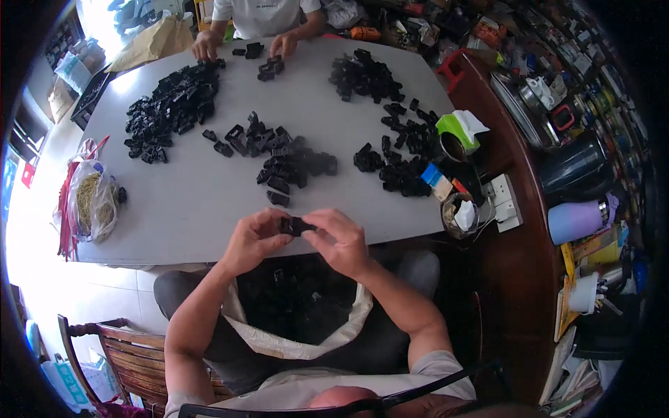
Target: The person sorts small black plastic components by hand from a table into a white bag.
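Note:
Between my two hands, just over the table's near edge, is a small black plastic part (297, 226). My left hand (254, 240) pinches its left end, and my right hand (340, 239) has thumb and fingers on the right end. Fingers cover part of it, so its exact kind does not show. Beneath my hands, a white woven sack (296, 346) sits open on my lap with black parts (300, 303) inside. A loose heap of similar black parts (289, 164) lies on the table just beyond my hands.
More black parts lie in a large pile (174, 104) at far left, another pile (366, 75) at far right and clusters (404, 171) nearer right. Across the grey table (188, 202), a co-worker's hands (283, 46) handle parts. A plastic bag (96, 202), tissue pack (458, 131) and power strip (503, 202) flank it.

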A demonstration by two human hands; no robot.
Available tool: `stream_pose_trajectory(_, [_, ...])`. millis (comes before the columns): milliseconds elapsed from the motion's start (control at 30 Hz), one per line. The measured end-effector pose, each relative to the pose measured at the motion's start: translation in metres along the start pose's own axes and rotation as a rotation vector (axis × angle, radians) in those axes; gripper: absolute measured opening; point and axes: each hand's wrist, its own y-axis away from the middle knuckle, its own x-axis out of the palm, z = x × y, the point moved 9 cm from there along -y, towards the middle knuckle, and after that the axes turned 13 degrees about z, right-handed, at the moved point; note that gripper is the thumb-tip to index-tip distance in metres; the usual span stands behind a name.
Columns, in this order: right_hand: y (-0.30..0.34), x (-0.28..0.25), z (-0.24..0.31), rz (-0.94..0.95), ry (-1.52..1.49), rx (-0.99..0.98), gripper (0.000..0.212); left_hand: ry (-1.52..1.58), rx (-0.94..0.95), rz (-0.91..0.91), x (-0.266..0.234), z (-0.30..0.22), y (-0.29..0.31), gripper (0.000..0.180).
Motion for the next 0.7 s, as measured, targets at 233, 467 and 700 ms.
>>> stream_pose_trajectory(233, [0.005,0.014,0.015,-0.003,0.278,-0.122,0.028,-0.04,-0.083,-0.012,0.004,0.01,-0.002,0.037])
stream_pose_trajectory(467, [0.007,0.017,-0.002,0.0,0.085,0.053,0.03,-0.193,-0.131,0.08,0.001,0.014,0.0,0.039])
stream_pose_trajectory(700, [0.012,0.023,0.018,-0.057,0.335,-0.091,0.021,-0.075,-0.155,0.098,0.008,0.019,0.002,0.036])
